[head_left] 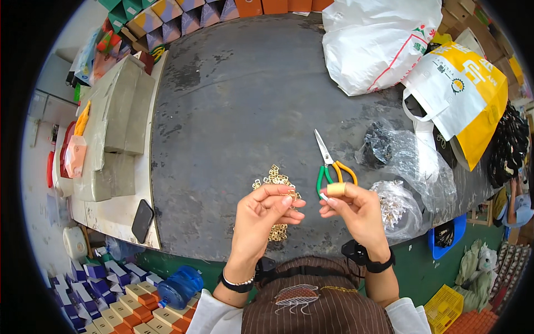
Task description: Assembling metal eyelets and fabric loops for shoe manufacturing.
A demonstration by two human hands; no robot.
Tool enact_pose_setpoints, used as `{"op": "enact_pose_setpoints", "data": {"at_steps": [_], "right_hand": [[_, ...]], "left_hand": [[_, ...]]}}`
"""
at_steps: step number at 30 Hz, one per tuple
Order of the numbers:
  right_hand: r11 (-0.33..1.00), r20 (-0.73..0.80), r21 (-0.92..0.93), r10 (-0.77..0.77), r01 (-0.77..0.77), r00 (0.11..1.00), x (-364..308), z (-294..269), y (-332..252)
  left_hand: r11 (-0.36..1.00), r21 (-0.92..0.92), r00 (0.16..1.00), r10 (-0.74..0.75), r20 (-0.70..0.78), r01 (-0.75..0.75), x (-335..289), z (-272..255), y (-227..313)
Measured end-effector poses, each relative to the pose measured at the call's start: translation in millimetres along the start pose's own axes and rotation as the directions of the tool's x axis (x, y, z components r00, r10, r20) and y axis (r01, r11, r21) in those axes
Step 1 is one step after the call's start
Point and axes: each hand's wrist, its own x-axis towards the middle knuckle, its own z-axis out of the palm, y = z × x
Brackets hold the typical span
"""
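On the dark table (239, 106), a small gold buckle (291, 194) is being pinched, as far as can be told at this size, btwn thumb and fingertips of the L hand (260, 214), that grip being closed w/ hardly any gap. In the R hand (360, 210), at 3 o'clock of the L, a small white piece (324, 197) is being held btwn thumb and index, likewise closed; a gold wrap (336, 190) is being worn round the index finger. Loose gold buckles (273, 177) are being partly covered by the L hand, showing at approx. 1 and 5 o'clock of it.

W/ the gap btwn hands taken as clock centre, scissors (328, 156) w/ one green and one orange handle are being seen at 1 o'clock, tip toward 11. A clear bag (410, 214) of small pieces is being seen at 3, crumpled clear plastic (409, 147) at 2, a yellow-and-white bag (478, 106) farther out at 2, a white plastic bag (372, 44) far out at 1. A black phone (143, 221) is being rested at 9, grey-wrapped blocks (119, 106) at 10.
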Motion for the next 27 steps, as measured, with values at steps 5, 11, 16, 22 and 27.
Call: {"op": "enact_pose_setpoints", "data": {"at_steps": [5,11,16,22,27], "right_hand": [[0.999,-0.044,-0.027,-0.035,0.033,0.998,-24.4,2.6,-5.7],[0.981,0.000,-0.143,-0.130,0.128,0.992,-35.9,6.5,-14.0],[0.992,0.020,0.124,0.001,-0.003,1.000,-41.7,8.9,-23.5],[0.971,0.057,0.237,-0.006,-0.008,0.998,-46.1,7.8,-22.3],[0.972,0.039,0.233,-0.037,0.026,0.999,-48.1,8.8,-27.1]], "left_hand": [[0.996,0.062,0.997,0.065,0.050,-0.068,-15.9,18.0,2.3],[0.986,0.079,0.986,0.142,0.090,-0.149,-31.1,30.1,4.3],[0.989,0.078,0.984,0.114,0.136,-0.125,-37.4,31.7,4.7],[0.992,0.048,0.985,0.109,0.131,-0.117,-40.1,36.1,2.9],[0.974,0.087,0.973,0.198,0.116,-0.209,-42.2,34.5,-0.9]]}}
